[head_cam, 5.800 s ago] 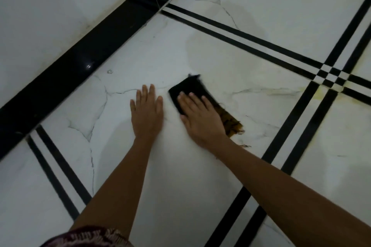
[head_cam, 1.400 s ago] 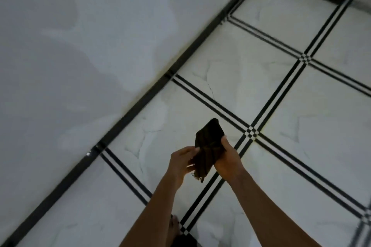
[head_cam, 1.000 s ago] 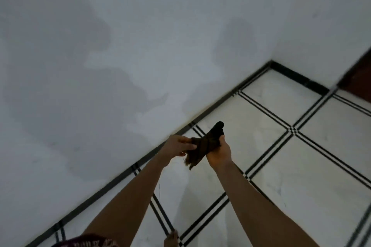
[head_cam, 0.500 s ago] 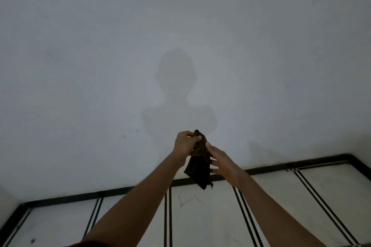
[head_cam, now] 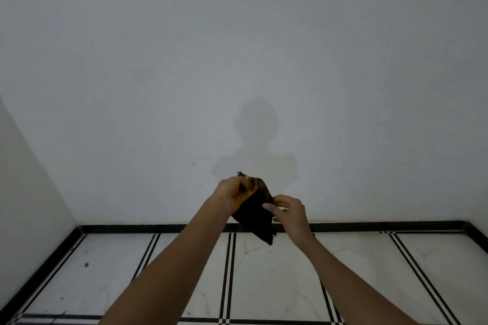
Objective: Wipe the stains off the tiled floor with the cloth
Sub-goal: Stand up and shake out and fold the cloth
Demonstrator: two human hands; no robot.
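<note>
The dark cloth [head_cam: 255, 215], black with a brownish frayed top end, hangs in the air in front of the wall. My left hand [head_cam: 232, 194] grips its upper end. My right hand [head_cam: 289, 210] pinches the cloth's right edge with thumb and fingers. The white marble tiled floor [head_cam: 274, 280] with black double lines lies below, well under the cloth. A small reddish spot [head_cam: 86, 264] marks the left tile.
A plain white wall [head_cam: 237, 60] fills most of the view, with a black skirting strip [head_cam: 369, 227] along its base. A second wall [head_cam: 23, 192] meets it at the left corner. My shadow falls on the wall behind the cloth.
The cloth has left the floor, where my right hand pressed it, and is now held up in both hands. The view has swung up to face the wall.
</note>
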